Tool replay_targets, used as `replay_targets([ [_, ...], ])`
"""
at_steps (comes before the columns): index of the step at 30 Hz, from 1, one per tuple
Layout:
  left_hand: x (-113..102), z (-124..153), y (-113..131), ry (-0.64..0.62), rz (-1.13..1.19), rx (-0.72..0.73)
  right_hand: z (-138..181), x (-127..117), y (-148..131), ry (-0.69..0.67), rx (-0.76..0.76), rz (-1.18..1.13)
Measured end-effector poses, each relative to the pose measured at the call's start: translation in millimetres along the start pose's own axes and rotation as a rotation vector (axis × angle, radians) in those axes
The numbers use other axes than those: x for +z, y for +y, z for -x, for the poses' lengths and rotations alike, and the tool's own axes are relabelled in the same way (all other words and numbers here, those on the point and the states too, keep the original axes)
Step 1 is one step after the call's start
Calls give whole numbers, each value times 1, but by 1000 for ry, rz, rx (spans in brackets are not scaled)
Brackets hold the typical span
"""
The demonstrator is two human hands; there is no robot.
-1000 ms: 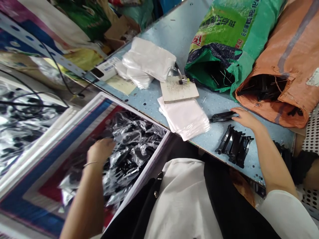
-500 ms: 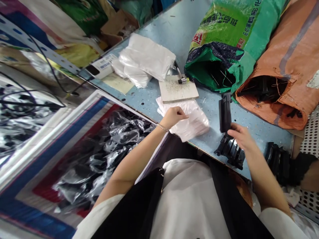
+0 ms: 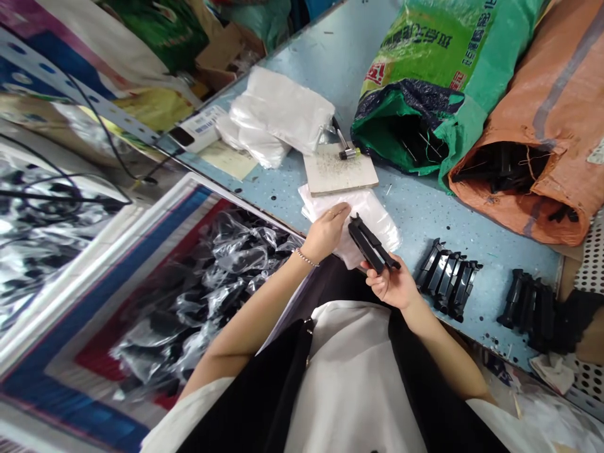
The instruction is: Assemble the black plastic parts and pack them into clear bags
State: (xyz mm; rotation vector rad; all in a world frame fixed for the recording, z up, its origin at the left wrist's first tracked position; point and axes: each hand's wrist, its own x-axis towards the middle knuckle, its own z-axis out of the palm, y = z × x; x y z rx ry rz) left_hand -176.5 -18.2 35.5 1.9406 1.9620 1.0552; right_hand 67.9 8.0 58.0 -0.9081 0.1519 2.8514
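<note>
In the head view my right hand point(image 3: 391, 284) grips a long black plastic part point(image 3: 370, 244) by its lower end. The part slants up and left over a stack of clear plastic bags point(image 3: 377, 211). My left hand point(image 3: 326, 231) is just left of the part, over the left side of the bags. Its fingers are pressed together, and whether they pinch a bag's edge is hidden. A row of similar black parts point(image 3: 448, 277) lies on the blue table point(image 3: 410, 214) right of my right hand.
A worn board point(image 3: 340, 170) with a small hammer point(image 3: 348, 151) lies behind the bags, beside more white bags point(image 3: 278, 104). Green point(image 3: 425, 69) and orange point(image 3: 542, 138) sacks lie at the back right. More black parts point(image 3: 528, 308) are farther right. Bagged black parts point(image 3: 212, 270) fill a bin at left.
My right hand has moved left with the black part, from above the row to over the bags. The part now slants left. My left hand has stayed close to the bags, its fingers now straighter.
</note>
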Motion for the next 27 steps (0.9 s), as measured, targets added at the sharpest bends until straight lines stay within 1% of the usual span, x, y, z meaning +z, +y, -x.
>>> replay_targets([
  [2,-2,11,16,9,-30,119,-1,7,0,-16,6,-28],
  [4,-6,22,39,1,3,264,-3,15,0,-25,-36,-39],
  [6,-10,33,62,-10,83,373,-4,19,0,2,-132,0],
  [7,-12,38,71,-14,120,399,-3,19,0,31,-193,37],
  [10,-15,50,84,-11,188,426,1,17,1,97,-340,197],
  [13,-16,57,84,-15,209,421,8,16,6,184,-535,476],
  [15,-15,59,86,-37,189,407,11,19,17,266,-666,650],
  [16,-16,59,88,-47,165,407,11,20,24,286,-695,725],
  [17,-17,59,91,-51,138,411,11,22,33,276,-693,782],
  [19,-25,59,98,-57,93,440,12,27,48,185,-652,866],
  [21,-43,64,101,-79,83,454,15,30,54,28,-592,964],
  [22,-57,69,99,-92,86,427,20,32,52,-42,-568,1032],
  [23,-74,76,94,-100,87,372,27,33,45,-83,-558,1133],
  [24,-94,85,86,-96,82,299,36,35,33,-80,-573,1227],
  [25,-116,96,74,-89,71,196,48,36,18,-46,-605,1335],
  [26,-141,109,60,-65,51,105,62,37,0,22,-656,1450],
  [27,-166,121,45,-40,30,-11,76,38,-20,126,-723,1575],
])
